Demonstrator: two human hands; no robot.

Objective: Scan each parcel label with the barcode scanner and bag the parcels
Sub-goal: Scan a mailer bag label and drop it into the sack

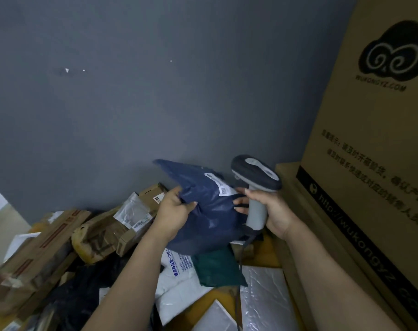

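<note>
A dark blue poly-bag parcel (208,211) is held up in front of the grey wall, with a white label (221,185) near its upper right. My left hand (174,209) grips the parcel's left edge. My right hand (270,209) holds the grey handle of a barcode scanner (255,177), whose dark head sits just right of the label; some of its fingertips also touch the parcel's right side. The scanner's cable hangs down below the handle.
Below lies a pile of parcels: brown cardboard boxes (35,254), a white poly bag (179,283), a dark green bag (217,268), a black bag (83,295) and a silver bubble mailer (263,297). Large printed cardboard cartons (370,163) stand at the right.
</note>
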